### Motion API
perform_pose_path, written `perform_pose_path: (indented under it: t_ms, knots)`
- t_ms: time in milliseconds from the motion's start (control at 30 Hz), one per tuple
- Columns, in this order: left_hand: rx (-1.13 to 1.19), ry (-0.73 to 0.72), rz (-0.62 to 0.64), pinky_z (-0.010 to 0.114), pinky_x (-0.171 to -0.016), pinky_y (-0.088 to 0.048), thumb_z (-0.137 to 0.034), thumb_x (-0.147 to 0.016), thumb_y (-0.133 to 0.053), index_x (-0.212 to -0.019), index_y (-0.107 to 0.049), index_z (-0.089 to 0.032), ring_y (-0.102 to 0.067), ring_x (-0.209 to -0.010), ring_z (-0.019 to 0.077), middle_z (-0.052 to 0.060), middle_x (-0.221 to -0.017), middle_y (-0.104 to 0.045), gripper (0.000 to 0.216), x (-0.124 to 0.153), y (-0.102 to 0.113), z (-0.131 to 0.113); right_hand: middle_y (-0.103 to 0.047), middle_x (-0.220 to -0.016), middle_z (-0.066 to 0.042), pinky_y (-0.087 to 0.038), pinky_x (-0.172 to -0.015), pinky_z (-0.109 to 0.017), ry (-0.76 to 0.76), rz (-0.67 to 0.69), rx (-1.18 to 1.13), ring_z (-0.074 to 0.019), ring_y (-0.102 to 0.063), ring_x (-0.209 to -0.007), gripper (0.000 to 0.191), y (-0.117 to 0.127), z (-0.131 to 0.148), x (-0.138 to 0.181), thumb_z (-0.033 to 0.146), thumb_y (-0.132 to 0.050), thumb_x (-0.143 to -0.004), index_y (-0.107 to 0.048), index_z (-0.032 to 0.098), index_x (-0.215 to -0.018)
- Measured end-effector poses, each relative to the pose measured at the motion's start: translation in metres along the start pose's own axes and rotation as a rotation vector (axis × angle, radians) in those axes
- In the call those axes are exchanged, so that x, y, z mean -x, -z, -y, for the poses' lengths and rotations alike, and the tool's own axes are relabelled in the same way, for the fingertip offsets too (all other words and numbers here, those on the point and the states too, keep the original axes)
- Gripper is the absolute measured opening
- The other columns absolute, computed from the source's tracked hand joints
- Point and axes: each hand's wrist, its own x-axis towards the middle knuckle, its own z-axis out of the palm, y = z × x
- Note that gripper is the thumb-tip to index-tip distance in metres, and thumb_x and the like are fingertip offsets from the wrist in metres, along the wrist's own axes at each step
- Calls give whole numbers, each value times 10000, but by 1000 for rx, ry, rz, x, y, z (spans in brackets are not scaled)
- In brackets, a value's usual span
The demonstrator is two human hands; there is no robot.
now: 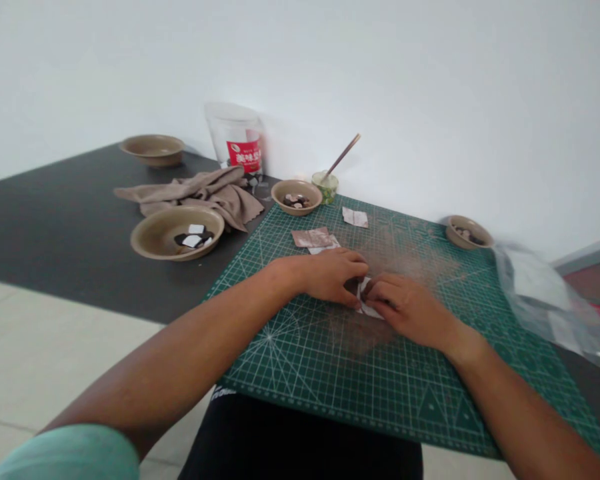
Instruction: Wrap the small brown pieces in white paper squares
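Note:
My left hand [333,275] and my right hand [406,305] meet at the middle of a green cutting mat [300,360]. Both have their fingers curled and pinched on a small white and brown piece of paper [365,300] that lies between them on the mat. Most of the paper is hidden under the fingers. Just beyond my left hand lies a brown paper piece [311,237] on a white one, and a further small paper piece [355,217] lies behind it.
A large tan bowl [155,241] with dark and white scraps stands left of the mat. Behind it are a crumpled brown cloth [205,193], another bowl [153,149], a clear pouch [237,143], a small bowl [296,197], a cup with a stick [326,187]. At the right are a small bowl [467,232] and a clear plastic bag [550,300].

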Motion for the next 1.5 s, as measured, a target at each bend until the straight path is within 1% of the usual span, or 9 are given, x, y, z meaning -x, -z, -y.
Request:
perform_pose_path:
  t_ms: [133,300,500,667,867,1033,1233,1367,1500]
  knots:
    - [7,12,5,367,-1007,-401,-501,-824,-689,-1058,-591,-183,-519,-1226,281,110,-1352,-544,407,0,0,1,-649,-908,-62,-458,-776,-341,-114,-18,70,-204,-596,-856,113,5,-6,1,218,-539,-962,-623,192,-890]
    - [16,-9,-2,366,-1004,-402,-490,-833,-676,-1078,-592,-177,-532,-1206,278,115,-1332,-554,406,0,-2,2,-654,-931,-49,-453,-794,-320,-1,46,-24,-188,-595,-874,131,2,1,1,185,-512,-970,-626,199,-907]
    - [8,1,0,359,-1014,-396,-524,-837,-663,-1091,-581,-185,-516,-1227,273,110,-1364,-529,431,-1,-5,5,-631,-877,-56,-442,-758,-327,-137,-11,80,-200,-581,-833,107,9,-9,-1,194,-553,-947,-618,186,-862]
    - [12,-3,1,364,-1018,-393,-524,-836,-664,-1082,-587,-185,-520,-1223,273,106,-1347,-543,426,0,-4,3,-651,-937,-44,-446,-791,-313,6,69,-16,-182,-590,-867,110,6,3,5,169,-533,-955,-634,203,-929]
    - [15,9,6,368,-1024,-391,-510,-836,-671,-1094,-583,-179,-510,-1242,279,118,-1382,-522,429,0,-3,3,-617,-864,-58,-434,-719,-327,-163,-12,129,-200,-575,-805,131,9,-3,9,224,-535,-961,-621,191,-868]
    - [17,-2,0,375,-1023,-391,-522,-837,-662,-1090,-591,-182,-514,-1232,280,114,-1364,-531,429,0,-4,4,-653,-951,-53,-456,-803,-332,11,54,-21,-193,-597,-887,124,2,5,7,184,-514,-965,-631,210,-932]
    - [21,11,16,375,-1006,-405,-509,-832,-673,-1066,-588,-177,-526,-1217,283,119,-1368,-528,415,0,-2,3,-630,-897,-59,-446,-740,-331,-152,-27,64,-199,-582,-830,112,5,-4,8,219,-536,-960,-628,192,-902]
    - [28,1,4,375,-1007,-403,-523,-836,-662,-1089,-593,-178,-526,-1216,281,118,-1346,-544,433,-1,-3,3,-644,-931,-40,-456,-792,-320,-14,73,-74,-184,-595,-873,104,4,1,10,186,-530,-959,-624,212,-923]
    - [13,-6,-3,375,-1013,-397,-506,-836,-667,-1083,-588,-174,-524,-1218,277,119,-1354,-535,422,-1,-4,4,-633,-916,-59,-440,-754,-325,-115,-53,82,-195,-582,-842,120,0,0,1,208,-517,-966,-610,195,-891]
